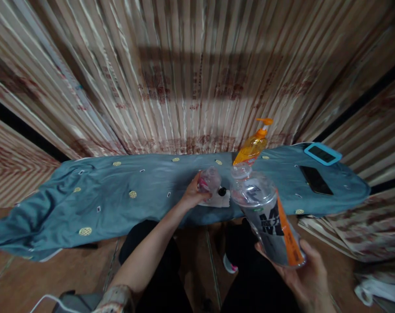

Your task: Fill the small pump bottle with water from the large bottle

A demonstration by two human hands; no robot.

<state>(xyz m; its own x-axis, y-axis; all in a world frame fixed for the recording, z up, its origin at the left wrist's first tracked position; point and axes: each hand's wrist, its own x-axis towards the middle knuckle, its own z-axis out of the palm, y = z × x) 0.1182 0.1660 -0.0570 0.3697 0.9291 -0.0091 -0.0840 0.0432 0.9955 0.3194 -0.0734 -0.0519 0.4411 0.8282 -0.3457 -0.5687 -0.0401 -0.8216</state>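
My left hand is closed around a small clear bottle with pink on its side, standing on the cloth-covered board. Under it lies a piece of white tissue, and a small round black cap rests beside it. My right hand grips the lower end of a large clear plastic bottle with an orange and black label. That bottle is tilted, its uncapped-looking neck pointing away from me and leftward, near the small bottle but apart from it. Whether it holds liquid, I cannot tell.
An orange pump bottle stands behind the large bottle. To the right lie a dark phone and a blue-framed device. A teal patterned cloth covers the long narrow board. Striped curtains hang close behind it.
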